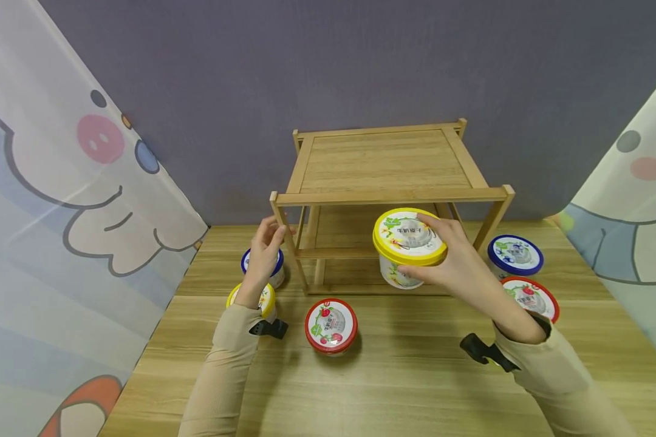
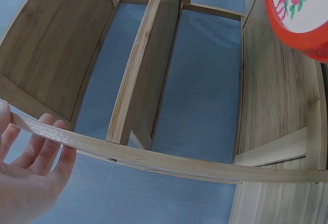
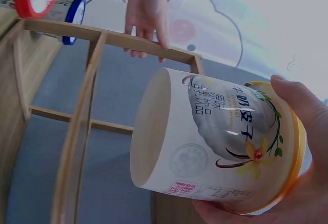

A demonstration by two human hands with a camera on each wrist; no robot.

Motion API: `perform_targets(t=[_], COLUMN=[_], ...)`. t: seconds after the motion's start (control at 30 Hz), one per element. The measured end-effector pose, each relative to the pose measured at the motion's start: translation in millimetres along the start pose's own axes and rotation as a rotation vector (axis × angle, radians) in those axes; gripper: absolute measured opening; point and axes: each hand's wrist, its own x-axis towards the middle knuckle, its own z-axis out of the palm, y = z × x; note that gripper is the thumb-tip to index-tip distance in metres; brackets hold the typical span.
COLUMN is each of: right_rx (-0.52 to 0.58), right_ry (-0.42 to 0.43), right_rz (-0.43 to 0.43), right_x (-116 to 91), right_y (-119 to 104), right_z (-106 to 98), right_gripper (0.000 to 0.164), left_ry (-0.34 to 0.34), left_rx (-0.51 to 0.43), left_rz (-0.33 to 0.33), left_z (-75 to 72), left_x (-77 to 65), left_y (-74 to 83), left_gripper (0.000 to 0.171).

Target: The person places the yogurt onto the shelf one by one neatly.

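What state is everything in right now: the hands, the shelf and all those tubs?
Raised yellow-lidded tub, closed, held aloft
Right hand, gripping that tub
Shelf, standing upright
Left hand, holding the shelf's left side
Middle red-lidded tub, closed, upright
Left yellow-lidded tub, closed, partly hidden
Left blue-lidded tub, closed, partly hidden
Right blue-lidded tub, closed, upright
Right red-lidded tub, closed, partly hidden

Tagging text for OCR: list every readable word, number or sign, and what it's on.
"牛奶皮子": large characters on the held yellow-lidded tub, right wrist view.
Outlined characters and pink print on it: too small or blurred to read surely.
Lettering on the other tubs' lids: too small or blurred.
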Motion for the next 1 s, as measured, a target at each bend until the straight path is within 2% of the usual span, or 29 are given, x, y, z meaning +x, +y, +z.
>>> perform_targets(t=[0.33, 0.6, 0.77, 1.0], right_rx=[0.024, 0.022, 0.017, 0.034], right_ry=[-0.023, -0.031, -0.038, -0.032], right_rz=[-0.025, -0.081, -0.103, -0.085], right_x=[14, 19, 25, 39], right_y=[-24, -45, -55, -70], right_z=[-7, -10, -13, -17], right_gripper=[0.084, 0.084, 0.084, 0.083], left_ry=[0.005, 0.014, 0.021, 0.015], left_rx=[0.02, -0.002, 0.005, -0.002], left_rz=[-0.018, 0.004, 0.036, 0.042], left_z=[0.2, -5.4, -5.3, -5.3], left_x=[0.0, 6.0, 6.6, 5.7], left_y=[0.7, -20.8, -24.1, -24.2], left_gripper=[0.029, 0.028, 0.028, 0.028])
